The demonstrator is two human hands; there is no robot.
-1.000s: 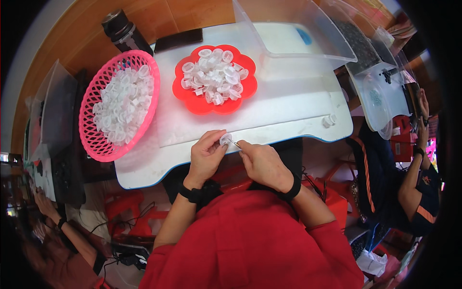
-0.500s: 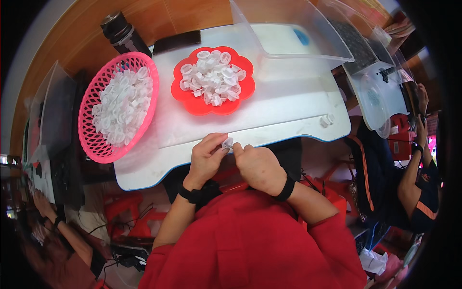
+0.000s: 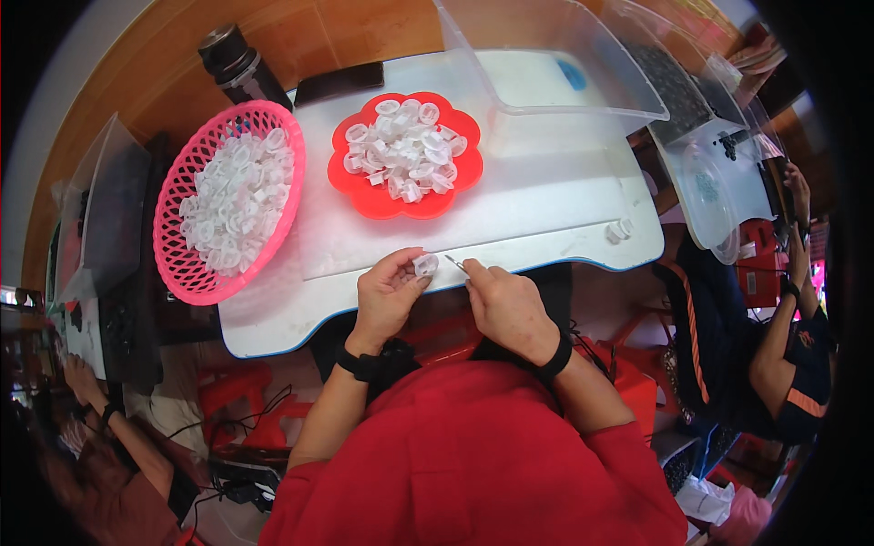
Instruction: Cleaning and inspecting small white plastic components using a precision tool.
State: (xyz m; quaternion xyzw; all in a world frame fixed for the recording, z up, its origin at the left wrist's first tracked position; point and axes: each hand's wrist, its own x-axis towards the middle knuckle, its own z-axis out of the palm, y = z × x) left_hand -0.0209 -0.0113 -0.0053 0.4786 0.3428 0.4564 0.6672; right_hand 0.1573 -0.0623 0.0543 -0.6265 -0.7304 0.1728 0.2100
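Observation:
Between the thumb and fingers of my left hand [image 3: 387, 296] is a small clear plastic ring-shaped part [image 3: 425, 265]. My right hand [image 3: 512, 309] grips a thin metal-tipped tool [image 3: 456, 263], whose tip points at the part with a gap between them; its exact kind is too small to tell. Both hands are over the near edge of the white table [image 3: 537, 200]. Beyond them, a red flower-shaped plate [image 3: 401, 207] bears a heap of similar clear parts [image 3: 405, 150]. To the left, a pink lattice basket [image 3: 167, 218] holds a larger heap of them.
A few clear parts [image 3: 619, 229] lie by the table's right edge. A clear plastic bin [image 3: 546, 111] stands at the back right. A dark flat phone-like object [image 3: 340, 83] and a black bottle [image 3: 241, 68] are at the back left. Other people sit on both sides.
My right hand has drawn away to the right, and the tool's tip has come away from the part. My left hand still holds the part, its face now more visible.

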